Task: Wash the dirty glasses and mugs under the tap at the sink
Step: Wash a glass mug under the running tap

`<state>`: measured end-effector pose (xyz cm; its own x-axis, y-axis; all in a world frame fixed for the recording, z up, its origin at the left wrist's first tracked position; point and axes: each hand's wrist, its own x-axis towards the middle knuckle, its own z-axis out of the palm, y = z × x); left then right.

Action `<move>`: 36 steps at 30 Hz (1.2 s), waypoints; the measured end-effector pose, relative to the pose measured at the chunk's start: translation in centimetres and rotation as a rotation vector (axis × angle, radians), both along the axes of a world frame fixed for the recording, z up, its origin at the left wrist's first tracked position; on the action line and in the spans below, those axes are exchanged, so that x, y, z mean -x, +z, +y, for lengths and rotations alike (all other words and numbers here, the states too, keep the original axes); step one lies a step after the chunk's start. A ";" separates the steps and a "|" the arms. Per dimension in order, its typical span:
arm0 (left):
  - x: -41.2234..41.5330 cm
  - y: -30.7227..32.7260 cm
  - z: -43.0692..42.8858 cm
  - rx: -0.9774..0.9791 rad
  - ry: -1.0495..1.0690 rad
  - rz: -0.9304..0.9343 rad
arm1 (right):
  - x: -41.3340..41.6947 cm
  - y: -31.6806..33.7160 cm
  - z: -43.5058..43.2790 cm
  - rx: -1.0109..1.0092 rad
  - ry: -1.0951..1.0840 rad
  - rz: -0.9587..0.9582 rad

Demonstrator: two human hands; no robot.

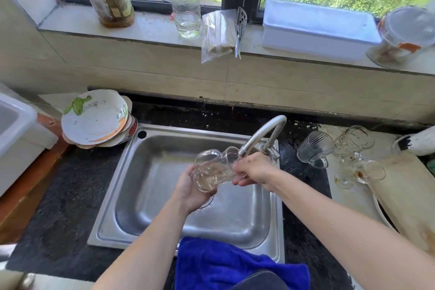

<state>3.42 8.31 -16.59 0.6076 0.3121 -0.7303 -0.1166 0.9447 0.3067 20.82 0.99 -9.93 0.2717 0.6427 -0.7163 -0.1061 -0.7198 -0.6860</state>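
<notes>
A clear glass mug (pixel 213 169) is held tilted over the steel sink (pixel 164 195), just below the spout of the curved tap (pixel 263 133). My left hand (pixel 191 190) cups its base from below, fingers curled round it. My right hand (pixel 255 169) grips the mug's right side near the rim. On the counter to the right stand an upturned ribbed glass mug (pixel 314 148), a patterned glass (pixel 353 142) and a stained stemmed glass (pixel 360 173) lying on its side.
A stack of patterned plates (pixel 96 120) leans at the sink's back left corner. A blue cloth (pixel 235 266) hangs over the sink's front rim. A wooden board (pixel 409 195) lies at the right. Bottles, a white box and a jar stand on the windowsill.
</notes>
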 end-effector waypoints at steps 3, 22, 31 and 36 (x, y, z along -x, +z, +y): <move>-0.2 0.0 0.3 -0.070 -0.077 0.125 | -0.1 0.0 -0.3 0.041 0.109 0.006; -2.4 2.4 2.3 -0.822 -0.556 0.485 | -1.4 1.3 -0.5 -0.313 0.430 -0.783; -3.3 4.1 2.6 -1.584 -0.644 0.878 | -1.3 -2.3 -1.9 -0.414 0.174 -0.675; -2.9 5.5 3.0 -1.977 -0.740 1.040 | -0.1 -4.4 -0.6 -0.187 0.181 -0.649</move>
<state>6.28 11.26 -11.11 0.6697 0.7416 0.0396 0.7089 -0.6542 0.2636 20.94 0.35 -14.32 0.4837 0.8153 -0.3184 0.4776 -0.5507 -0.6846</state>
